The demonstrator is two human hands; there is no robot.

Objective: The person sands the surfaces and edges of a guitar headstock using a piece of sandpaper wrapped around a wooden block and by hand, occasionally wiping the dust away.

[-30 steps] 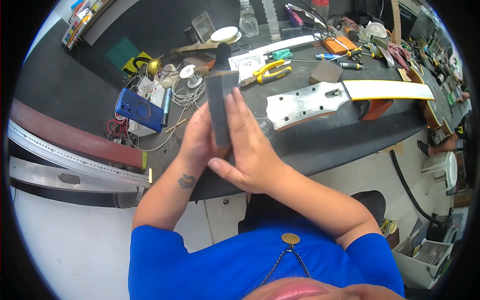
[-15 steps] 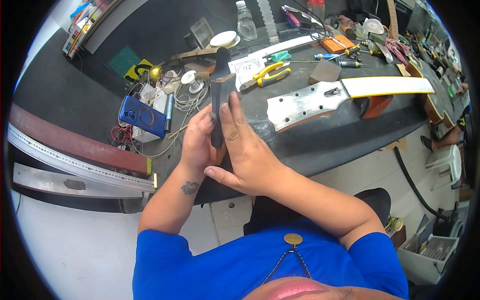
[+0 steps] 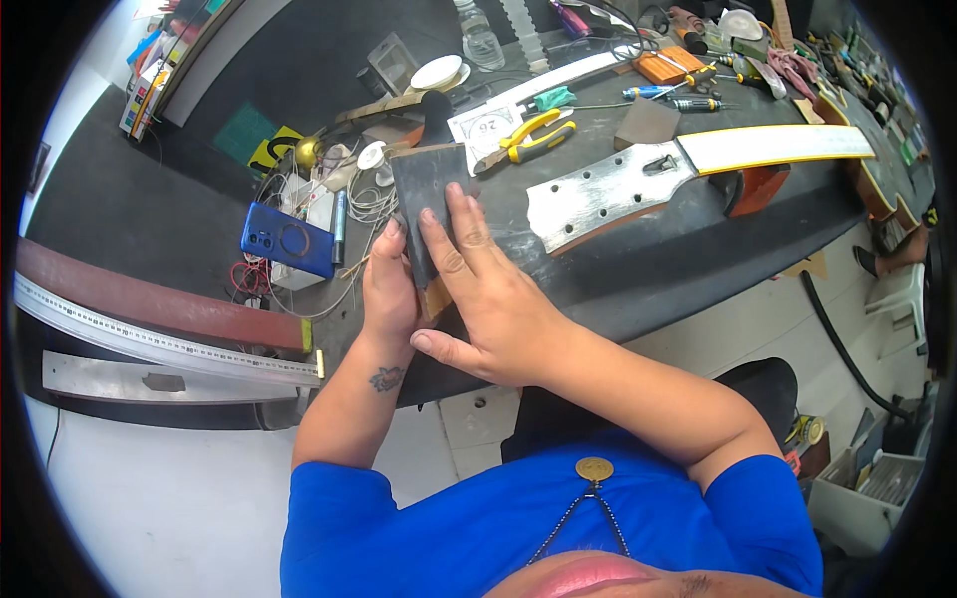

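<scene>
A flat block faced with dark grey sandpaper (image 3: 434, 179), bare wood showing at its near end, is held upright over the table's front edge. My left hand (image 3: 384, 289) grips it from the left and beneath, thumb along its side; those fingers are mostly hidden behind it. Flat against its dark face lies my right hand (image 3: 498, 299), fingers stretched out and thumb apart. To the right rests a guitar neck (image 3: 598, 199), its pale headstock with several holes toward me and white covering with a yellow edge along its length. An orange-brown support (image 3: 760, 189) stands under it.
Yellow-handled pliers (image 3: 533, 142), a brown block (image 3: 646, 124) and screwdrivers (image 3: 698, 104) lie behind the neck. At left are a blue phone (image 3: 287, 239), tangled cable (image 3: 371, 204) and a long metal ruler (image 3: 164, 334). A water bottle (image 3: 480, 38) stands at the back.
The sandpaper-faced block has turned from nearly edge-on, so its broad dark face now shows. My right hand has turned with it, its back now more toward the view. The whole view has shifted slightly.
</scene>
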